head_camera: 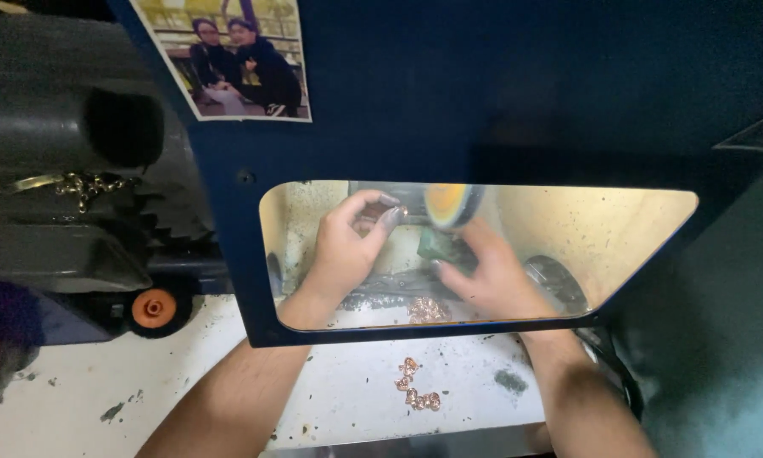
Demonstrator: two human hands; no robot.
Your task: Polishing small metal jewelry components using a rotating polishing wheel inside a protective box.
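1. Copper-coloured small piece (387, 212) sits pinched between thumb and fingertips of the left hand (347, 246), behind the clear window (619, 237) of the dark blue hood (483, 93), just left of the spinning yellow wheel (449, 203).
2. Right hand (491, 276) is clamped on a dark green block (439, 244), held up just below the wheel.
3. More copper-coloured pieces (429, 309) lie heaped inside the hood between the wrists; another cluster (415, 386) lies nearer on the white table (144, 373).
4. Far left, a photograph (229, 55) is stuck to the hood; an orange wheel (154, 308) sits on the table.
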